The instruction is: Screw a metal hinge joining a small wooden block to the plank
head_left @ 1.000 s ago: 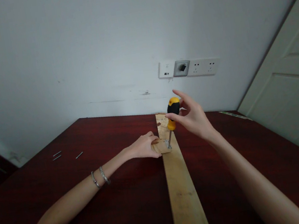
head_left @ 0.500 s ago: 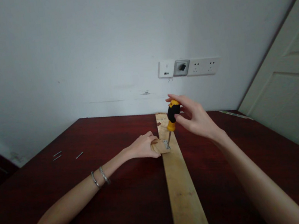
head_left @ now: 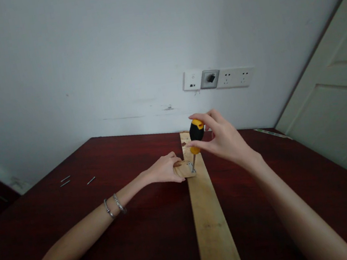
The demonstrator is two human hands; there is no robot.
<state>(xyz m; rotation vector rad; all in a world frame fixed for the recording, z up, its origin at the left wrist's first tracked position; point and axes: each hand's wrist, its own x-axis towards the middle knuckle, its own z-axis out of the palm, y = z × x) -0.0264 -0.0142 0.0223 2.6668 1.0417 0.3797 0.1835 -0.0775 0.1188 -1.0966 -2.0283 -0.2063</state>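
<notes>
A long pale wooden plank [head_left: 211, 220] lies on the dark red table [head_left: 138, 241], running away from me. My left hand [head_left: 163, 170] is closed on a small wooden block [head_left: 183, 169] held against the plank's left side, with a small metal bracket [head_left: 191, 166] at the joint. My right hand [head_left: 223, 139] pinches the yellow and black handle of a screwdriver [head_left: 195, 135]. The screwdriver stands nearly upright with its tip down at the bracket. Two bracelets [head_left: 113, 205] sit on my left wrist.
A few loose screws or nails [head_left: 76, 180] lie on the table at far left. A white wall with a socket strip [head_left: 218, 79] rises behind the table. A white door [head_left: 338, 112] stands at the right.
My right hand's fingers have closed round the screwdriver handle and shifted a little left and down, as in a turn. My left hand and the block stay put.
</notes>
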